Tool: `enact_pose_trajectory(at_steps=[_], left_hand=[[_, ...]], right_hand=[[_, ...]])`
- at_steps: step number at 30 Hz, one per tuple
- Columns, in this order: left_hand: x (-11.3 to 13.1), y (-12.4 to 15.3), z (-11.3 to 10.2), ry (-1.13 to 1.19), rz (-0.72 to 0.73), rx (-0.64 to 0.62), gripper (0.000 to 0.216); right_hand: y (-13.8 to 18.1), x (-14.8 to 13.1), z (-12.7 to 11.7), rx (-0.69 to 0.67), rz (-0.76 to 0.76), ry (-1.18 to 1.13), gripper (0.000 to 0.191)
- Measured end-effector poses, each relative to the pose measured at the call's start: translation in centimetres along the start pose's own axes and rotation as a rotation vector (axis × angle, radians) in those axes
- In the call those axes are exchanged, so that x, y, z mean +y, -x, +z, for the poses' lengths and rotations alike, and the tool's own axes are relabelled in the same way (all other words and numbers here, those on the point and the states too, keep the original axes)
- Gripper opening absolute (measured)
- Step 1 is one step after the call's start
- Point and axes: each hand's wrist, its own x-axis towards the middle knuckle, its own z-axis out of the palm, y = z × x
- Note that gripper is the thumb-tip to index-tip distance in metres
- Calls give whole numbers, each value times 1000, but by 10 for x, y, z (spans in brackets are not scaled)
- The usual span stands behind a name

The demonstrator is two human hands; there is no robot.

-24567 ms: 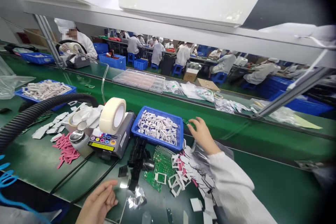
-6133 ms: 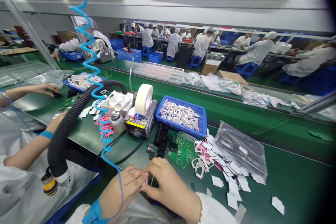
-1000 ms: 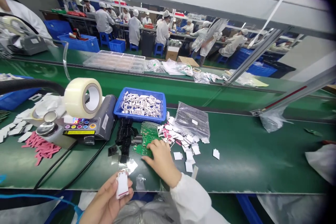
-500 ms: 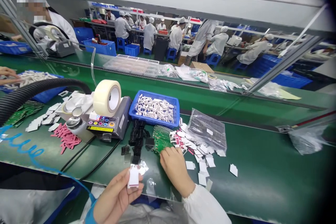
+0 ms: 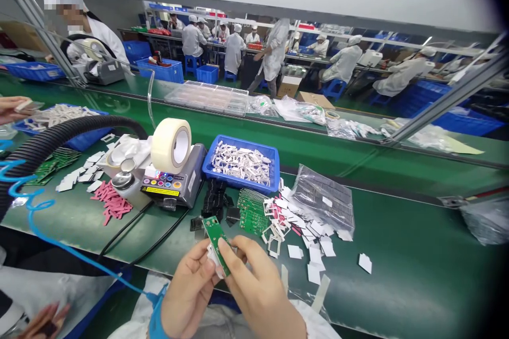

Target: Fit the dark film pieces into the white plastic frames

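Observation:
My left hand [image 5: 186,287], with a blue strap round its wrist, is closed on a small white plastic part [image 5: 212,255]. My right hand [image 5: 260,288] grips a slim green circuit board [image 5: 213,226], laid against the white part with its upper end sticking out. Fingers hide much of both pieces. Just beyond the hands lie a stack of green circuit boards [image 5: 253,217] and black folded strips [image 5: 213,198]. To the right spread loose white frames [image 5: 274,243] and white square sheets [image 5: 316,254].
A blue tray [image 5: 275,186] heaped with white frames stands behind the boards. Left of it, a tape roll [image 5: 165,143] rests on a grey tape dispenser [image 5: 191,190]. Pink strips [image 5: 109,201], a black hose [image 5: 79,127] and a blue coiled cord [image 5: 71,243] occupy the left side. A co-worker's hand [image 5: 14,108] shows far left.
My right hand has taken a circuit board from the stack and brought it to the white part in my left hand. The view has shifted slightly.

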Motion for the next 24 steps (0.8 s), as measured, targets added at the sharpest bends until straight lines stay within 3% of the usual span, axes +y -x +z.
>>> enact_pose_trajectory(at_steps=[9, 16, 20, 24], left_hand=[[5, 5, -1, 78, -60, -30, 30], [5, 6, -7, -3, 1, 16, 27], [3, 6, -4, -16, -6, 24, 43], [3, -2, -3, -6, 21, -36, 53]], right_hand=[[0, 2, -5, -23, -189, -55, 36], [-1, 0, -7, -161, -56, -180, 37], [-4, 0, -1, -58, -18, -276, 30], [-10, 6, -2, 34, 142, -354, 30]])
